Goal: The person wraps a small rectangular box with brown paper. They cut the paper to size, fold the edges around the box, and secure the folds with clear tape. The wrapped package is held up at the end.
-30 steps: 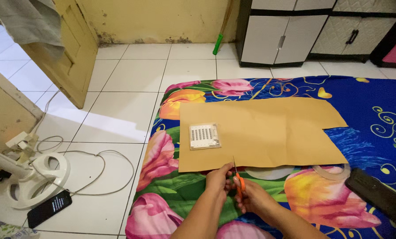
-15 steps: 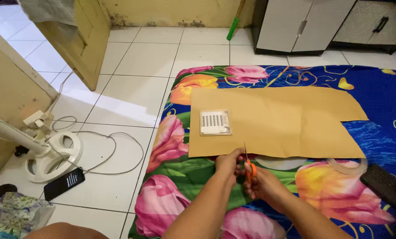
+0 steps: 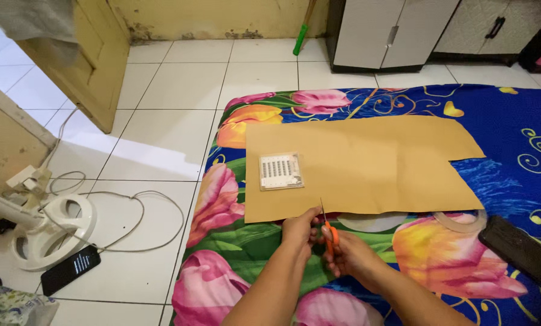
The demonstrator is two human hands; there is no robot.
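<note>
- While the right hand (image 3: pixel 349 256) gripped orange-handled scissors (image 3: pixel 327 232), the left hand (image 3: pixel 299 229) pinched the brown paper sheet (image 3: pixel 367 166) at its lower edge, frame centre.
- Thin and floppy, the sheet likely needed holding beside the blades.

Flat clear rectangular packet (image 3: pixel 280 171) on brown paper (image 3: pixel 367 163), dark phone with lit screen (image 3: pixel 71 269) on floor tiles by fan base (image 3: pixel 47 238)
</note>
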